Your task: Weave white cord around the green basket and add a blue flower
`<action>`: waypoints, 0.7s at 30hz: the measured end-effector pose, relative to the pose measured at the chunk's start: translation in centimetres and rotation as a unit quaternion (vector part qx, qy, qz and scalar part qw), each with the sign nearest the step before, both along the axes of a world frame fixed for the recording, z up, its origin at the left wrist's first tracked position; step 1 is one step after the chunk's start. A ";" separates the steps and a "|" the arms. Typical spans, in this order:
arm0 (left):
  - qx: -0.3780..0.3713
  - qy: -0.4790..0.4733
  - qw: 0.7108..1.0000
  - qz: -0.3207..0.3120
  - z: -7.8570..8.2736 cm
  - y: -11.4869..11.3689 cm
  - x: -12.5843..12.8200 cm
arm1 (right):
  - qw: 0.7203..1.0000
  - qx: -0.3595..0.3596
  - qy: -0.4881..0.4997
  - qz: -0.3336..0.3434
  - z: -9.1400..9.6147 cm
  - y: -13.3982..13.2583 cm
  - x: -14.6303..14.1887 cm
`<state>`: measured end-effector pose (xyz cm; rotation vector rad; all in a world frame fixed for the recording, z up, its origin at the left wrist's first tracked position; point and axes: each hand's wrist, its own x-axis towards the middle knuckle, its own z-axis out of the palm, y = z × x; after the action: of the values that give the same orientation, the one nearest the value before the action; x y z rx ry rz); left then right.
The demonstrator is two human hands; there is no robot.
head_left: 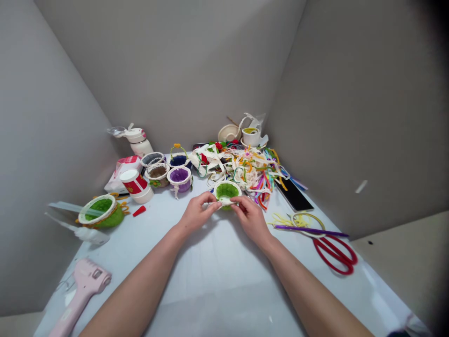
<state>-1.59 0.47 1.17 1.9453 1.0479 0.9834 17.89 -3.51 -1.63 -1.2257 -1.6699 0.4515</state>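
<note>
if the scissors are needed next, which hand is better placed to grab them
Probably the right hand: the red-handled scissors lie on its side of the table. The left hand is farther off and would likely have to cross the right arm.

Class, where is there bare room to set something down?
On the white table, largely free: between the bare left forearm and bare right forearm; between right forearm and red-handled scissors. Crowded: the far side, with its tangled multicoloured ribbon pile.
</note>
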 end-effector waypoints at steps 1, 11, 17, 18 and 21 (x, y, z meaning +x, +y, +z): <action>0.008 -0.007 1.000 0.006 -0.2 0.0 0.1 | 1.000 -0.001 0.002 -0.001 0.0 0.0 0.0; 0.141 0.033 0.989 -0.022 -1.7 1.1 -0.4 | 1.000 0.001 0.007 0.004 0.1 0.1 0.0; 0.200 0.028 0.979 -0.025 -2.6 1.6 -0.5 | 1.000 0.009 0.009 0.006 0.0 0.3 0.1; 0.205 0.035 0.978 -0.024 -2.5 1.6 -0.5 | 1.000 0.009 0.009 0.008 -0.1 0.3 0.1; 0.215 0.070 0.974 -0.028 -2.2 1.3 -0.5 | 1.000 0.011 0.009 0.008 0.0 0.2 0.2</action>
<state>-2.11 1.78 -0.98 2.4125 0.9011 1.1253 18.07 -3.27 -1.64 -1.1911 -1.6669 0.4515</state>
